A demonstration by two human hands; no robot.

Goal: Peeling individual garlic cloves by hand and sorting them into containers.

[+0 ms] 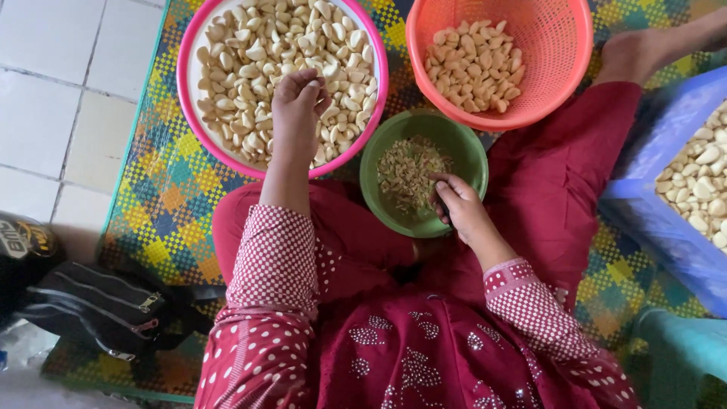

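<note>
The left hand (297,106) reaches into the wide pink-rimmed round bowl (187,91) heaped with pale garlic cloves (250,53), its fingers bunched and pinching at the cloves; whether one is actually gripped cannot be told. The right hand (460,208) rests on the near rim of the small green plastic bowl (469,151) holding brownish garlic trimmings (405,173), fingers curled around something dark that is mostly hidden. Just beyond the green bowl stands an orange perforated plastic basket (553,45) with a smaller heap of peeled cloves (473,64). At the right edge a blue plastic crate (659,212), cut off by the frame, holds more cloves. All sit on a multicoloured woven checked mat (163,212). At the lower left lies a black zipped bag (98,303), with a dark round object beside it bearing a yellowish label, only partly visible.
</note>
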